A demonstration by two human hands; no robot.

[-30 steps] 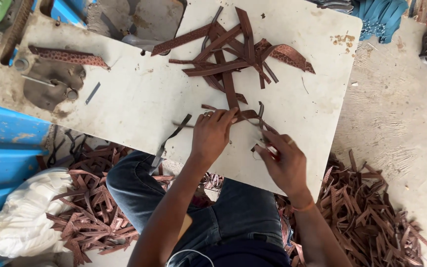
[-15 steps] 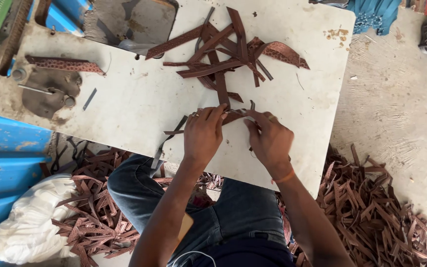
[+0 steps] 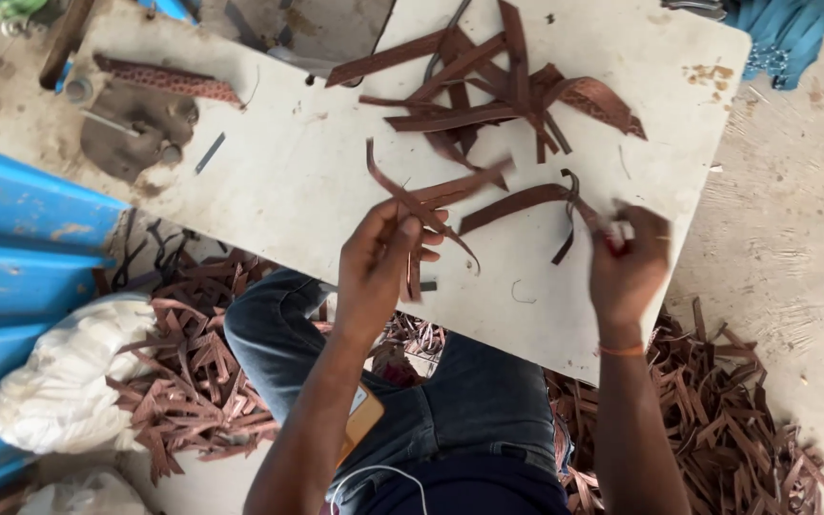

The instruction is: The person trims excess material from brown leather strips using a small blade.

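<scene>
Head view | strip pile (image 3: 488, 95) beyond hands | scraps (image 3: 193, 381) underfoot | blue panel (image 3: 21, 248) left

Floor: pale dusty concrete (image 3: 793, 219), littered with brown scrap strips (image 3: 746, 429).
Furniture: a worn white board (image 3: 278, 181) serving as a worktable.
Left side: blue corrugated sheet (image 3: 11, 257); white sack (image 3: 69, 381) beside it.
Light: even daylight.
</scene>
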